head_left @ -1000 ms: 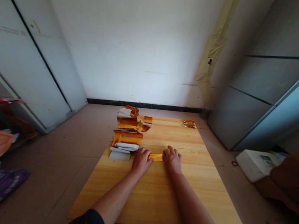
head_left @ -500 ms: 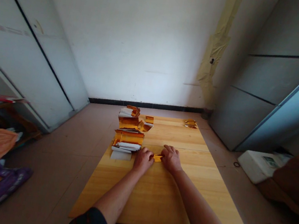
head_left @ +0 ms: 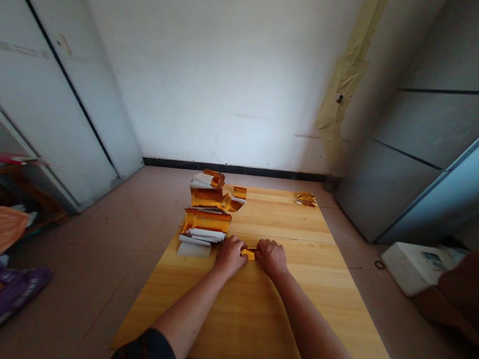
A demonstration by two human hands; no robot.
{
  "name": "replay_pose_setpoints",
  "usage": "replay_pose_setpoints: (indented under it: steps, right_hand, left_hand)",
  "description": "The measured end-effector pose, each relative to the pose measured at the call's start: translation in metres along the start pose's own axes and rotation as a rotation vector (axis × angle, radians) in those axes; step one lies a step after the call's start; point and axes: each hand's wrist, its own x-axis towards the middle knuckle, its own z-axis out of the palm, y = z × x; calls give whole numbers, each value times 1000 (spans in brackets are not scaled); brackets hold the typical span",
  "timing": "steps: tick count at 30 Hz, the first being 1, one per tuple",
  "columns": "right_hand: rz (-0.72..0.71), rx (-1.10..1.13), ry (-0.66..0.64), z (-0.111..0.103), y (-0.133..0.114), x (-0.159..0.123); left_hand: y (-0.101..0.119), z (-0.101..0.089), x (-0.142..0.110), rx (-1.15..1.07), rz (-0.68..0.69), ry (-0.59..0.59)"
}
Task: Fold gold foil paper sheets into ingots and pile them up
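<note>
A small piece of shiny gold paper (head_left: 249, 254) lies low over the wooden table (head_left: 255, 318), between my two hands. My left hand (head_left: 231, 255) is closed on its left end, fingers curled. On its right end my right hand (head_left: 271, 257) is also closed, with bent fingers pressing the paper. Parts of the paper are hidden under the fingertips. Just left of my left hand sits a stack of gold paper sheets (head_left: 207, 221) with white undersides, some edges curled.
More gold sheets (head_left: 205, 197) and a curled bundle (head_left: 207, 180) lie at the table's far left. Several folded gold pieces (head_left: 306, 199) rest at the far right corner. A white box (head_left: 409, 269) stands on the floor to the right, beside a grey refrigerator (head_left: 408, 150).
My right hand has moved slightly left and its fingers have curled in more. The gold paper between the hands now looks narrower and more folded.
</note>
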Motion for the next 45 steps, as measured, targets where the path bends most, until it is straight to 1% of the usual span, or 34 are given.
replay_pose_setpoints:
  steps: [3,7,15,24,29,40,45]
  right_hand:
    - [-29,-2,34,4,3,-1]
    - [-28,0,73,11,3,-4]
    - [-50,14,72,19,3,-6]
    - [-39,47,64,19,3,-6]
    - [-21,61,37,18,3,-4]
    - [3,43,27,20,3,-3]
    - [5,68,49,22,3,-3]
  left_hand:
    - [0,1,-1,21,16,15]
    - [2,-1,-2,43,25,0]
    - [8,-3,0,89,-35,-5]
    - [7,0,0,116,-66,26]
    - [9,0,1,128,-87,18]
    - [21,0,6,284,-152,-21]
    - [22,2,4,302,-149,7]
